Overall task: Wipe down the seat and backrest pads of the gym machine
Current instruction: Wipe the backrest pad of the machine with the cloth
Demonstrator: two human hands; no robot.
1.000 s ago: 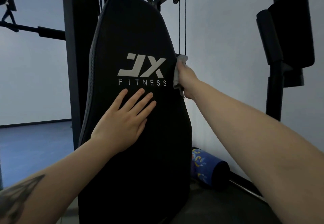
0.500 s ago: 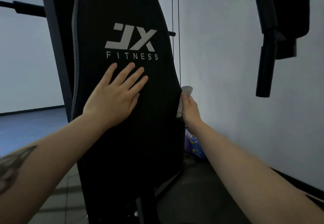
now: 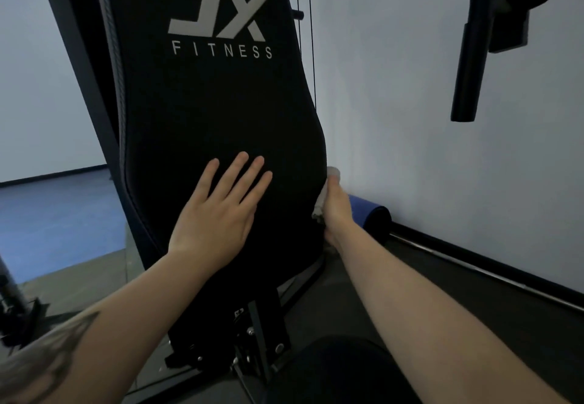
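Since a second ago your right hand (image 3: pixel 336 206) has slid the small pale crumpled cloth (image 3: pixel 319 204) from beside the white logo down to the lower right edge of the tall black padded backrest (image 3: pixel 221 103), and your view has dropped with it. Your left hand (image 3: pixel 221 211) has come lower too; it lies open and flat on the pad face, fingers spread, bracing it. Your right hand is closed around the cloth, pressing it against the pad's side edge, wrist straight and forearm reaching forward. To finish this stroke well, keep even pressure, follow the curve down to the bottom corner, then refold to a clean face. At the bottom of the view a dark rounded shape may be the seat; I cannot tell.
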